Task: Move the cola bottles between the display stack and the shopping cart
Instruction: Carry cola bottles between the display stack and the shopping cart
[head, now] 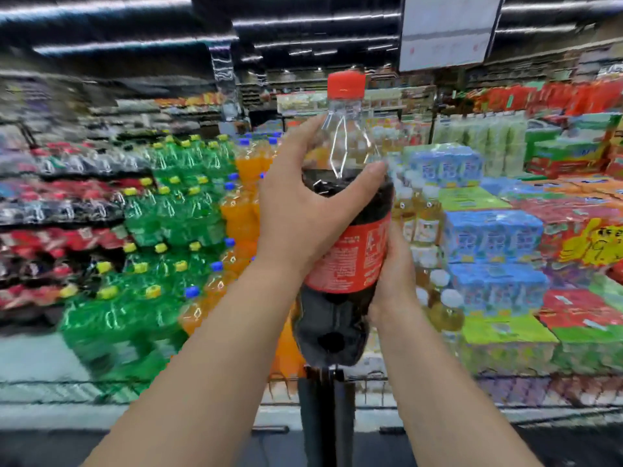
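A supermarket: stacked soda bottles (168, 214), shrink-wrapped drink packs (492, 237) (blue), aisle shelves (303, 99), shopping cart (371, 387).

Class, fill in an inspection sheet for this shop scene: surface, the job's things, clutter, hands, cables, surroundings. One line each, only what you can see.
Surface: no table; shopping cart's wire rim runs below the bottle.
Job's things: cola bottle, red cap on, held roughly upright in the air; cola packs stacked at left.
Clutter: nothing seen.
Hands: left hand grips the bottle's shoulder; right hand holds it at the label.
Cables: nothing seen.
Surroundings: green bottles, orange bottles, blue packs, hanging sign; background blurred.
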Motion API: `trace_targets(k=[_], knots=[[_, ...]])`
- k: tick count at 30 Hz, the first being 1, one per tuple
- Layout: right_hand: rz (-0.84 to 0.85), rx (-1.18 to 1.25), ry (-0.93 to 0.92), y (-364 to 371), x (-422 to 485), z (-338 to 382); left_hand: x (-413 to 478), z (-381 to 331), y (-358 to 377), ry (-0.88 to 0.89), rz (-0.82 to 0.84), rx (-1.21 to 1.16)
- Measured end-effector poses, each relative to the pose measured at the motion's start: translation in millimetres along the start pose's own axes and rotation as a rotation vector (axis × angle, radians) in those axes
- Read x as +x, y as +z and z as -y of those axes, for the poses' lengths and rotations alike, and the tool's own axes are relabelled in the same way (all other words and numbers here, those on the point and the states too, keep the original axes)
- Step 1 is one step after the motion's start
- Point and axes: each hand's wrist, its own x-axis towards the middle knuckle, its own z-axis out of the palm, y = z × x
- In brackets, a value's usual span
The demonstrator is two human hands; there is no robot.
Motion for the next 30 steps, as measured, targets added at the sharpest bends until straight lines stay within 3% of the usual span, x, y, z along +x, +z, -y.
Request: trace_targets(k=[18, 30], knots=[[0.484, 0.096, 0.421, 251, 0, -226, 19, 83, -286, -0.026, -0.418, 0.484], [0.612, 0.067, 0.546, 389, 16, -363, 48, 153, -448, -0.111, -0.485, 0.683]])
